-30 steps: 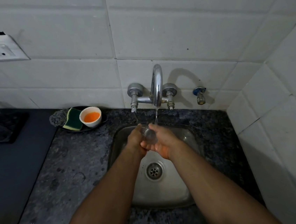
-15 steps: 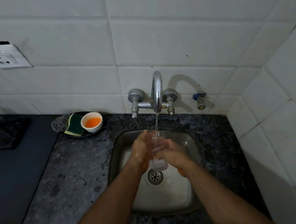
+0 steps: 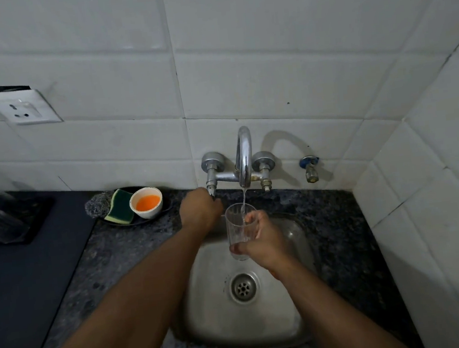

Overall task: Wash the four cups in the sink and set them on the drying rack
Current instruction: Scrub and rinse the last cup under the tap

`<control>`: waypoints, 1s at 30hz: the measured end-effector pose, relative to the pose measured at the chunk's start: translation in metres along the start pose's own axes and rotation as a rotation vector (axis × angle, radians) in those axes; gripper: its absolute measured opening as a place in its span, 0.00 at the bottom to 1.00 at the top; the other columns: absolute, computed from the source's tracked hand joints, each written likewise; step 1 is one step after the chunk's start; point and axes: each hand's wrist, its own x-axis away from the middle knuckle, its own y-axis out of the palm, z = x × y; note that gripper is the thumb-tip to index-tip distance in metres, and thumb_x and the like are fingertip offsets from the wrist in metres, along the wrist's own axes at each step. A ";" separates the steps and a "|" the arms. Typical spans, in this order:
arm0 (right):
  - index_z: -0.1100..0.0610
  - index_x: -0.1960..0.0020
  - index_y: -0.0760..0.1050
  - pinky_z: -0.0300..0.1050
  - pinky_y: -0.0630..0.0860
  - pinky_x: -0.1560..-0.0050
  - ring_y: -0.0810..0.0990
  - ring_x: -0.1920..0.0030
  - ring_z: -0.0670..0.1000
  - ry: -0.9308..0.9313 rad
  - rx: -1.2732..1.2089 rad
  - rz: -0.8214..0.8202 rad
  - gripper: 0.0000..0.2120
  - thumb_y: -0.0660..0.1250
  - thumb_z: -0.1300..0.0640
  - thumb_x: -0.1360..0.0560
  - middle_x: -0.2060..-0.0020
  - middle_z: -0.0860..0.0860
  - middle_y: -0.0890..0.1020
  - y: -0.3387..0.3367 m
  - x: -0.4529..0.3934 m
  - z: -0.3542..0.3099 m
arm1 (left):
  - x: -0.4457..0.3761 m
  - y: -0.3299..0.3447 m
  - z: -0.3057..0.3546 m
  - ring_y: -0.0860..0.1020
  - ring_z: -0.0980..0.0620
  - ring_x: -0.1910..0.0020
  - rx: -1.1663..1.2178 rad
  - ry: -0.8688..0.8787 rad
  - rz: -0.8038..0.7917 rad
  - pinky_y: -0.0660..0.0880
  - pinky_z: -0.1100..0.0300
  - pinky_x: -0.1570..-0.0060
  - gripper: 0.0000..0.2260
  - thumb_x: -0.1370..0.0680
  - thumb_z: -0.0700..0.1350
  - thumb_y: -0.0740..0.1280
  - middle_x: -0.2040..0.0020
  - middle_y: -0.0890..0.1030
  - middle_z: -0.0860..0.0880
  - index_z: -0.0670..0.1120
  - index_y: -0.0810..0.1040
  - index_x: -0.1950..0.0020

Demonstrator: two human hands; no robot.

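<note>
One clear glass cup (image 3: 241, 230) stands upright in our right hand (image 3: 261, 244), which grips it over the sink (image 3: 266, 323) while tap water streams in. Our left hand (image 3: 199, 209) grasps the left tap handle (image 3: 212, 188). Far left on the tabletop (image 3: 134, 249), a white bowl (image 3: 146, 203) holds orange liquid.

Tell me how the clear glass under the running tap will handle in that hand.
The glass looks thin, clear and rigid, so probably fragile if it knocks the steel sink. Water from the tap is running into it, so it is likely slippery and getting heavier. The right hand holds it by its lower part, so it may tip as it fills.
</note>
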 end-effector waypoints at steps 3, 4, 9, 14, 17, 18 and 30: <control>0.51 0.43 0.71 0.57 0.83 0.46 0.83 0.48 0.51 -0.015 0.014 0.019 0.31 0.84 0.63 0.38 0.48 0.49 0.83 0.000 0.000 -0.001 | -0.008 -0.001 0.002 0.81 0.40 0.51 -0.107 0.111 -0.021 0.74 0.53 0.57 0.11 0.22 0.46 0.70 0.49 0.82 0.42 0.42 0.77 0.43; 0.51 0.42 0.71 0.57 0.83 0.46 0.83 0.48 0.51 -0.013 0.020 0.021 0.31 0.84 0.63 0.38 0.48 0.49 0.83 0.000 0.000 -0.001 | -0.011 0.000 0.002 0.81 0.40 0.50 -0.117 0.126 -0.032 0.74 0.52 0.56 0.11 0.22 0.45 0.69 0.48 0.82 0.42 0.42 0.77 0.42; 0.51 0.41 0.71 0.50 0.82 0.49 0.82 0.48 0.49 -0.019 0.026 0.026 0.31 0.84 0.63 0.37 0.49 0.46 0.82 0.000 0.001 -0.005 | -0.013 0.006 -0.001 0.82 0.39 0.48 -0.126 0.133 -0.052 0.77 0.49 0.52 0.12 0.19 0.45 0.68 0.46 0.82 0.41 0.42 0.74 0.39; 0.50 0.41 0.71 0.53 0.83 0.48 0.82 0.48 0.49 -0.013 0.023 0.043 0.32 0.84 0.63 0.37 0.48 0.47 0.82 0.001 0.000 -0.005 | -0.019 0.008 -0.003 0.83 0.38 0.45 -0.202 0.171 -0.055 0.79 0.46 0.50 0.21 0.20 0.47 0.71 0.43 0.83 0.40 0.38 0.70 0.32; 0.49 0.41 0.71 0.54 0.83 0.46 0.82 0.47 0.49 -0.002 0.019 0.045 0.32 0.84 0.61 0.38 0.46 0.48 0.82 -0.001 0.000 -0.003 | -0.019 0.008 -0.002 0.84 0.39 0.48 -0.274 0.207 -0.031 0.79 0.48 0.52 0.16 0.19 0.46 0.70 0.45 0.84 0.40 0.39 0.71 0.37; 0.48 0.41 0.71 0.53 0.83 0.46 0.82 0.46 0.49 0.007 0.013 0.044 0.32 0.84 0.62 0.37 0.45 0.48 0.82 -0.002 0.000 -0.002 | -0.019 0.007 -0.002 0.84 0.39 0.48 -0.291 0.210 -0.023 0.78 0.48 0.53 0.14 0.19 0.45 0.69 0.46 0.84 0.40 0.39 0.71 0.38; 0.48 0.41 0.72 0.56 0.83 0.44 0.82 0.46 0.50 0.018 0.020 0.033 0.33 0.85 0.62 0.38 0.46 0.48 0.83 -0.003 -0.002 -0.005 | -0.016 0.008 -0.001 0.85 0.39 0.48 -0.503 0.272 0.019 0.80 0.49 0.52 0.14 0.16 0.40 0.61 0.44 0.84 0.38 0.33 0.72 0.33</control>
